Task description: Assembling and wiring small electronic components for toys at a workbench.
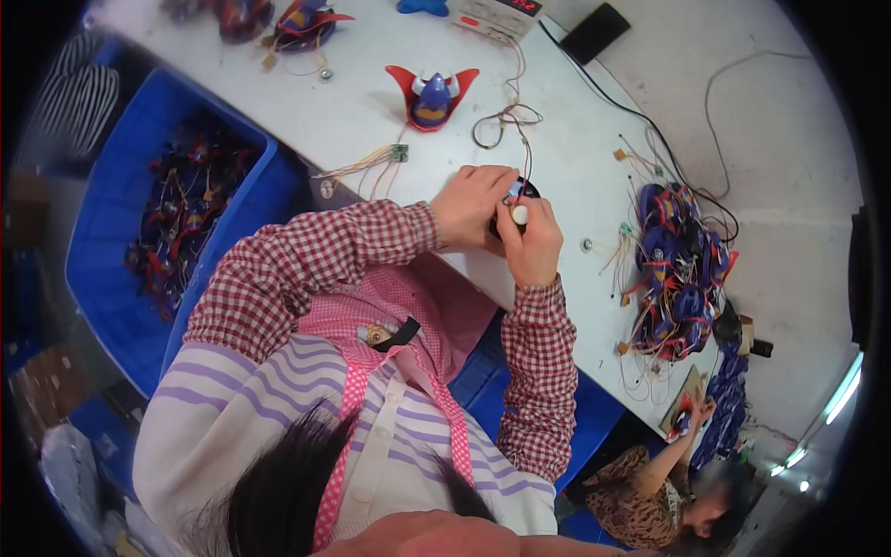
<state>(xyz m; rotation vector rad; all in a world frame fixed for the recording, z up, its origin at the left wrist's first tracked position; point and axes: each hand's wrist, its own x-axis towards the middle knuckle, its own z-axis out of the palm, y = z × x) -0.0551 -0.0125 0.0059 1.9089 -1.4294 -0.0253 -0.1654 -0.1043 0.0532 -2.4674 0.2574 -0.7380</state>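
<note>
Both hands meet over the white table around a small dark rounded piece (530, 188), mostly hidden by my fingers. My left hand (475, 204) is closed against its left side. A round white part (520, 215) shows between the thumb and fingers of my right hand (535, 243), which is closed on it. Thin red and dark wires (526, 153) run from this spot up toward a power supply (497, 17). Beyond my hands stands a purple toy head (432, 100) with red wing-like sides and white horns. A small green circuit board (399, 153) with wires lies left of my hands.
A blue bin (121, 269) full of purple-red toy parts stands at left. More wired purple parts (682, 269) are heaped on the right of the table, near a loose metal disc (586, 245). A dark phone-like slab (596, 33) lies at the far edge. A co-worker (650, 497) sits lower right.
</note>
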